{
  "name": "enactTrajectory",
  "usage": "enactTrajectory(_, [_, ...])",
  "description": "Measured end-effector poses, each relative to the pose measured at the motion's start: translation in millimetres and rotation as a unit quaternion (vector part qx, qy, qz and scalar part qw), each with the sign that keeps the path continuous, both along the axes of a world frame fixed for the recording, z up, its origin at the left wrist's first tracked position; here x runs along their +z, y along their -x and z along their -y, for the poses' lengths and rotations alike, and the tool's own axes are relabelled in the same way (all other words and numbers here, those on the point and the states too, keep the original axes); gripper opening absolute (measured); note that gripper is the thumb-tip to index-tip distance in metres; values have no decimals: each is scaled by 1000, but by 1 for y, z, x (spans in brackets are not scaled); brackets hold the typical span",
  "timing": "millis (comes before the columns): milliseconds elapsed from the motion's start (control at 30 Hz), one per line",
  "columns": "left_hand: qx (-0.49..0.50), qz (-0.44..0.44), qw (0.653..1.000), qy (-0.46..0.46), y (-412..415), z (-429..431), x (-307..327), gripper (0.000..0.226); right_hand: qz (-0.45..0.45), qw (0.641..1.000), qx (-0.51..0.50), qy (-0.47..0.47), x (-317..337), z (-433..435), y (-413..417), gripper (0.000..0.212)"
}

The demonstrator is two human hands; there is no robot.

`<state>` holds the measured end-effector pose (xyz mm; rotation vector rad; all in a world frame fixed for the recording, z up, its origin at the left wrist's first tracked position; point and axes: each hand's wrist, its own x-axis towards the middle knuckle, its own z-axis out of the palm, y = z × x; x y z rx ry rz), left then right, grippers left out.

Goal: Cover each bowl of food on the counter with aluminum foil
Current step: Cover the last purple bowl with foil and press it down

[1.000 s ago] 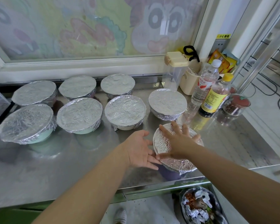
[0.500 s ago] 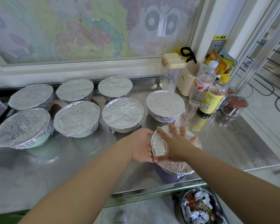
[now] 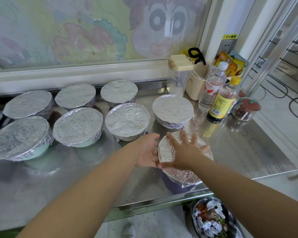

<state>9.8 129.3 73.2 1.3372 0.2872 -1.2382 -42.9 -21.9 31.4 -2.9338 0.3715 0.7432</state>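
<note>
Right now the last bowl (image 3: 175, 187) sits at the front edge of the steel desk (image 3: 76, 177), right of centre. It has a purple body, with a foil sheet (image 3: 185, 176) over its top, crimped down the near side.

Hands:
- right hand (image 3: 184, 152): flat on the foil, palm down, fingers spread wide
- left hand (image 3: 147, 152): open too, fingers straight, palm against the bowl's left rim, touching the foil edge
- neither pinches anything

Seven more bowls are foil-covered. There is a back row of three (image 3: 75, 96) by the window ledge and a front row of three (image 3: 77, 125). A single bowl (image 3: 173, 109) stands further right, just behind the one under the hands.

At the desk's right rear:
- clear container (image 3: 178, 81) with a cream lid
- water bottle (image 3: 212, 88)
- yellow-capped sauce bottle (image 3: 222, 102)
- small jar (image 3: 245, 110) with a red top

Below the desk's front edge is a bin (image 3: 212, 219) holding crumpled foil scraps and food waste.
</note>
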Motion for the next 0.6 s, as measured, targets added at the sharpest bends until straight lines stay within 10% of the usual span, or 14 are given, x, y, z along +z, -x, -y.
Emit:
enactTrajectory(233, [233, 101, 964, 75, 2, 3, -24, 45, -8, 1000, -11, -14, 13, 15, -1, 129])
enactTrajectory(600, [248, 48, 961, 115, 58, 21, -50, 45, -43, 992, 110, -43, 18, 20, 0, 135])
